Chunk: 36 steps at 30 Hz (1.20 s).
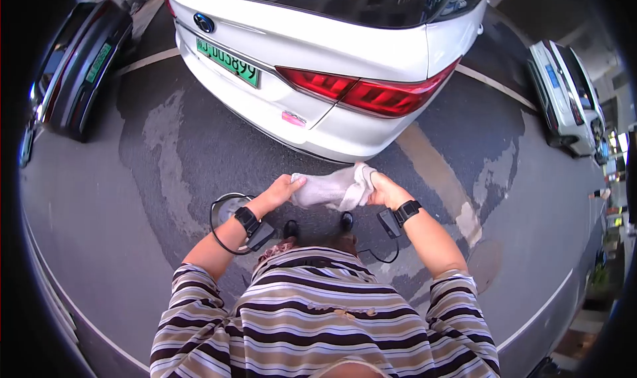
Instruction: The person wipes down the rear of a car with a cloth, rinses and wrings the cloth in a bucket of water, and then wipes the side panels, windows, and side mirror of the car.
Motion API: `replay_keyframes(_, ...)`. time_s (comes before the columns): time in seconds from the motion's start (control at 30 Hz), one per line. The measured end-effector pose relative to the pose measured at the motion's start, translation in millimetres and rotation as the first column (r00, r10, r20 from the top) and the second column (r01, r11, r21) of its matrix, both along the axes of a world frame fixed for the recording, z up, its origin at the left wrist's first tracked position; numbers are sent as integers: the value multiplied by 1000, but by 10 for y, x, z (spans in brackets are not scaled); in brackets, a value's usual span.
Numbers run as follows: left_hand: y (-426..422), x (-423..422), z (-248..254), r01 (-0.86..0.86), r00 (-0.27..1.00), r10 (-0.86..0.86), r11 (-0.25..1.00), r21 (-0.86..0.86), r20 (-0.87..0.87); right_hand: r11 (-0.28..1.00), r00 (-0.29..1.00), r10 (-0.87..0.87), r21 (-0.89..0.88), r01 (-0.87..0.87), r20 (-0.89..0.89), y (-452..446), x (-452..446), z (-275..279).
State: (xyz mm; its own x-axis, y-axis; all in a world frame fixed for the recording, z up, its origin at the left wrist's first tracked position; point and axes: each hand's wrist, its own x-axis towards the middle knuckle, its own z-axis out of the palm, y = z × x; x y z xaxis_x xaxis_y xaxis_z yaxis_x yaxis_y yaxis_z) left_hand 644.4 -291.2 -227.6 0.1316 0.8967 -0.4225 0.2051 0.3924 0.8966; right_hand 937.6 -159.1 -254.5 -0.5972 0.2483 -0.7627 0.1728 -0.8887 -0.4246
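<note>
A pale greyish cloth is stretched between my two hands, in front of my body and above the ground. My left hand grips its left end, with the thumb on top. At the other end, where the fabric is bunched and folded over, my right hand holds it. Just beyond the cloth stands the rear corner of a white car, with a red tail light and a green number plate. The cloth hides part of my right fingers.
Beside my left forearm a round, light-coloured container is on the ground, partly hidden. A dark car is parked at the left, another white car at the right. Wet patches mark the grey pavement. Black devices with cables are strapped to both wrists.
</note>
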Motion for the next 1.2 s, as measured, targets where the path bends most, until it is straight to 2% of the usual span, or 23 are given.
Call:
replay_keyframes(0.07, 51, 175, 1, -62, 995, 66, 997, -50, 81, 926, 918, -36, -358, -118, -396, 504, 466, -782)
replay_keyframes(0.1, 79, 282, 15, -85, 983, 95, 994, -70, 156, 970, 990, -78, -221, 101, 114, 456, 397, -344)
replay_keyframes(0.2, 226, 575, 147, -139, 930, 179, 980, -143, 320, 989, 992, 35, 142, -52, 121, 376, 251, 410)
replay_keyframes(0.23, 269, 659, 209, -154, 907, 208, 973, -171, 366, 900, 963, 185, 360, -246, 196, 378, 218, 506)
replay_keyframes(0.27, 298, 719, 318, -125, 914, 180, 977, -172, 364, 699, 854, 479, 500, -512, 204, 452, 266, 664)
replay_keyframes(0.3, 335, 762, 462, -94, 919, 152, 981, -173, 364, 365, 760, 470, 685, -630, 449, 449, 328, 528)
replay_keyframes(0.33, 377, 801, 558, -66, 923, 124, 983, -169, 364, 181, 720, 473, 743, -644, 508, 480, 348, 492)
replay_keyframes(0.37, 396, 845, 586, 16, 958, 8, 996, -82, 288, -10, 688, 447, 772, -636, 572, 511, 367, 458)
replay_keyframes(0.47, 419, 999, 547, 39, 998, -36, 997, 67, -48, -94, 468, 692, 711, -697, 550, 805, 297, 879)
replay_keyframes(0.5, 477, 1038, 806, 7, 953, 13, 998, 64, -302, -233, 346, 681, 639, -733, 646, 881, 303, 1006)
replay_keyframes(0.6, 641, 901, 1094, -157, 809, 270, 955, 251, -522, -468, 593, 225, 619, -630, 773, 1056, 466, 1127)
replay_keyframes(0.67, 822, 681, 1111, -352, 697, 549, 822, 447, -461, -233, 836, 239, 865, -444, 494, 1382, 504, 1085)
replay_keyframes(0.73, 1128, 446, 1122, -277, 457, 698, 700, 658, -551, -204, 954, 130, 949, -242, 271, 1615, 439, 1418)
replay_keyframes(0.8, 1601, 226, 953, -501, 266, 889, 458, 734, -373, 40, 997, -3, 996, -81, 81, 1900, 318, 1582)
replay_keyframes(0.87, 2075, 114, 787, -505, 185, 972, 218, 835, -142, -1, 982, -189, 1000, 8, -8, 1991, 154, 1825)
replay_keyframes(0.9, 2295, 139, 680, -607, 78, 984, 175, 775, -160, 26, 970, -227, 995, 92, -84, 2017, 58, 1896)
replay_keyframes(0.93, 2530, 111, 387, -690, -14, 960, 194, 698, -280, -100, 966, -257, 995, 8, -34, 2054, -2, 1893)
replay_keyframes(0.97, 2805, 152, 246, -903, 34, 956, 154, 402, -292, -224, 957, -291, 972, -77, 9, 2099, -41, 1865)
replay_keyframes(1.0, 3030, 182, 88, -994, 85, 955, 102, 46, -283, -339, 944, -326, 926, -165, 49, 2129, -58, 1848)
replay_keyframes(1.03, 3198, 171, -338, -996, 75, 997, 74, 40, 11, -311, 947, -300, 928, -206, 110, 2103, -17, 1865)
replay_keyframes(1.07, 3349, 148, -683, -998, 56, 952, 48, 36, 302, -324, 961, -262, 929, -178, 93, 2058, 38, 1880)
replay_keyframes(1.13, 3330, -51, -726, -992, 91, 912, 120, -49, 399, -236, 971, -226, 963, -129, 75, 1991, 242, 1775)
replay_keyframes(1.2, 3258, -241, -596, -962, 100, 833, 220, -160, 544, -264, 981, -176, 956, -127, 82, 1978, 542, 1567)
